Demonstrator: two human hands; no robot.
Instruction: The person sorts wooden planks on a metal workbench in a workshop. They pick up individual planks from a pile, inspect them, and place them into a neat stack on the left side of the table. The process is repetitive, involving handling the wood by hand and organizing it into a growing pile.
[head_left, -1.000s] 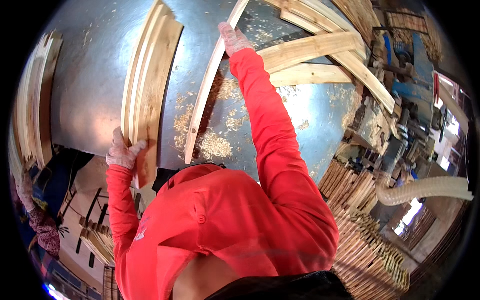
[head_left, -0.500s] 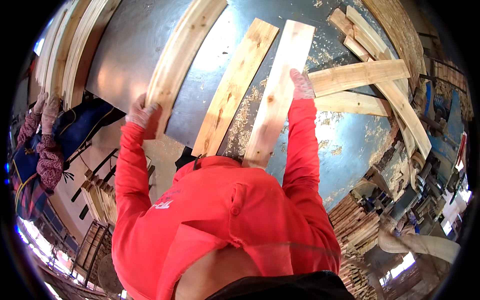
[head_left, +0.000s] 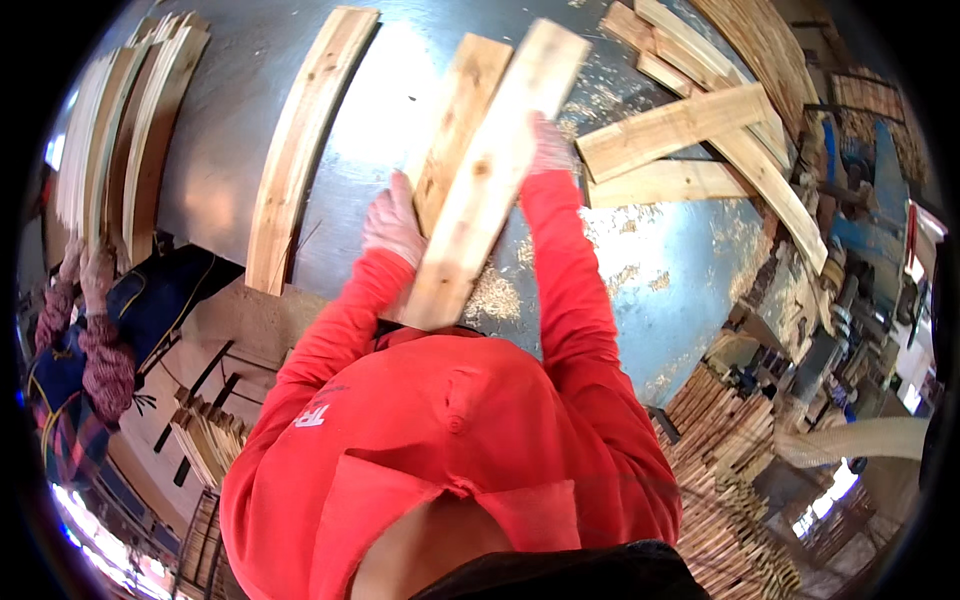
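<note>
Two wooden boards lie partly overlapped on the metal table in front of me. The pale wooden board (head_left: 484, 165) slants over the darker knotty board (head_left: 465, 105), covering much of it. My right hand (head_left: 548, 145), in a thin whitish glove, grips the pale board by its right edge. My left hand (head_left: 393, 220), gloved likewise, rests with fingers stretched out against the left side of the knotty board. Apart on the left lies another long board (head_left: 308, 150), untouched by either hand.
More boards (head_left: 672, 130) lie crossed at the right. Wood shavings litter the metal table (head_left: 660, 245). At the far left a co-worker's hands (head_left: 97, 270) touch upright stacked boards (head_left: 160, 130). Machinery (head_left: 850, 290) and stacked strips (head_left: 715, 450) stand at the right.
My left hand has let go of the long left board and moved right to the knotty board. The pale board has shifted left over the knotty one, with my right hand still on it.
</note>
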